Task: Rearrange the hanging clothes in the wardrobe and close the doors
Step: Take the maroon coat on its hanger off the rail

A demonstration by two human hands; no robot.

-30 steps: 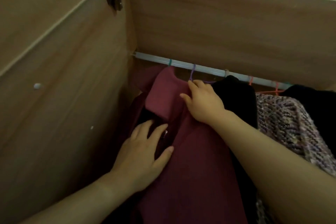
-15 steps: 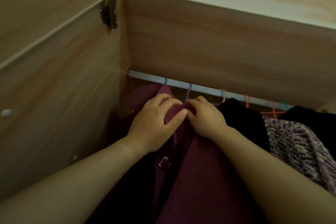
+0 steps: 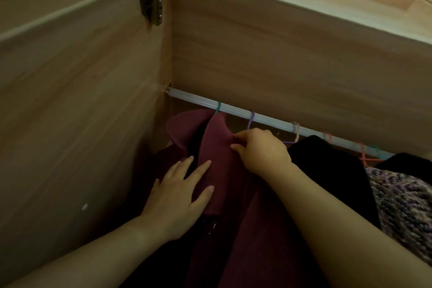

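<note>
A maroon coat (image 3: 243, 229) hangs at the left end of the silver rail (image 3: 236, 111) on a teal hanger hook (image 3: 218, 108). My left hand (image 3: 177, 196) lies flat with spread fingers on the coat's lapel, above a metal buckle (image 3: 211, 227). My right hand (image 3: 264, 152) pinches the coat's collar near the shoulder, just under a purple hanger hook (image 3: 251, 120). A black garment (image 3: 327, 166) hangs right of the coat, then a purple knitted garment (image 3: 402, 206).
The wardrobe's wooden left side wall (image 3: 77, 105) stands close beside the coat, with a metal door hinge (image 3: 152, 0) near its top. More hooks, pale, pink and orange (image 3: 327, 137), crowd the rail to the right. Another black garment (image 3: 409, 161) hangs at the far right.
My left hand slid down from the collar to the lapel and spread flat. My right hand stayed at the collar. The view tilted slightly downward.
</note>
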